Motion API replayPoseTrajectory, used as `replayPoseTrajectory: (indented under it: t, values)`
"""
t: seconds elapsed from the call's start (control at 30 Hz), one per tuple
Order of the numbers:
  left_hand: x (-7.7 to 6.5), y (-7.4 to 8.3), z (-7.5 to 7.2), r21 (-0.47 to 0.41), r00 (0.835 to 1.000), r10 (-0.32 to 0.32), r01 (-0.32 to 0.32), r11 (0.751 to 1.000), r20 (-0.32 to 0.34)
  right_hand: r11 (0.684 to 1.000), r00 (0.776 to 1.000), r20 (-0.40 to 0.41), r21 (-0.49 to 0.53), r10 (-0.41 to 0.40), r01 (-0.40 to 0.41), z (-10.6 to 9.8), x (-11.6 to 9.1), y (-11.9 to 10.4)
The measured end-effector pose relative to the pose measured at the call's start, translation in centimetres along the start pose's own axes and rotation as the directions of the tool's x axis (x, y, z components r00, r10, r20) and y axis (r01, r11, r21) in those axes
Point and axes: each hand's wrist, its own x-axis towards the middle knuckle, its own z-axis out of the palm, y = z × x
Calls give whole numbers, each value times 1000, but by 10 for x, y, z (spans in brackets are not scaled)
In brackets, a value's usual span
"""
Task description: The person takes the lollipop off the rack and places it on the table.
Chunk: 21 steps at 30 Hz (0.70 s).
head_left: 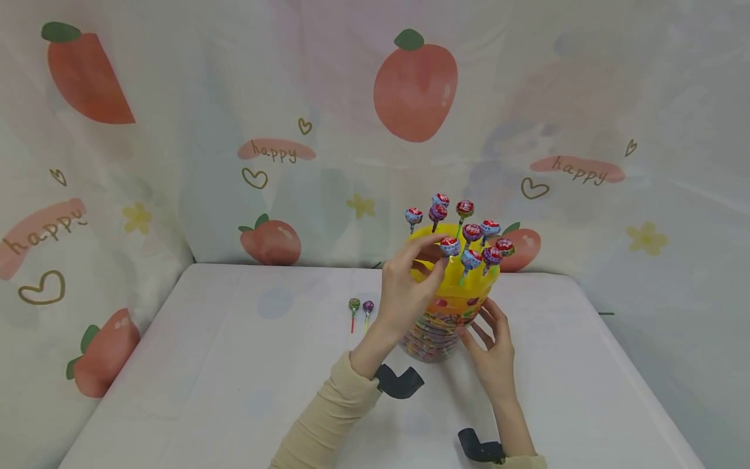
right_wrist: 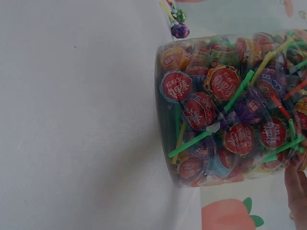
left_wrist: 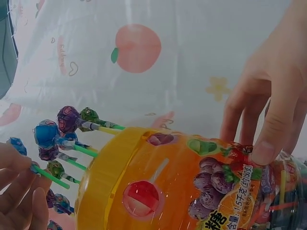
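A clear plastic candy jar (head_left: 433, 335) with a yellow lid (left_wrist: 103, 184) stands on the table, filled with wrapped lollipops. Several lollipops (head_left: 471, 232) poke up from the lid on their sticks. Between thumb and fingers, my left hand (head_left: 410, 286) pinches a blue-wrapped lollipop (head_left: 450, 246) above the lid; its green stick shows in the left wrist view, pointing toward the jar. My right hand (head_left: 495, 355) grips the jar's right side, with the thumb on the fruit-printed label (left_wrist: 211, 184). Only a few right fingertips (right_wrist: 293, 184) appear in the right wrist view.
Two loose lollipops, a green one (head_left: 354, 304) and a purple one (head_left: 368, 306), lie left of the jar on the white tabletop (head_left: 234, 365). A fruit-patterned cloth (head_left: 328, 85) hangs behind the table. Black curved pieces (head_left: 401, 382) sit at both wrists.
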Motion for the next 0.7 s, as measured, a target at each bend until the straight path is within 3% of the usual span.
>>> replayPoseTrajectory:
  t: [0.37, 0.7]
  values:
    - [-8, 3, -8, -68, 994, -107, 105, 992, -22, 1000, 1000, 3, 8, 1, -1, 0, 0, -2]
    - [-20, -6, -23, -150, 966, -250, 238, 960, -69, 1000, 1000, 0, 11, -15, 15, 0, 0, -1]
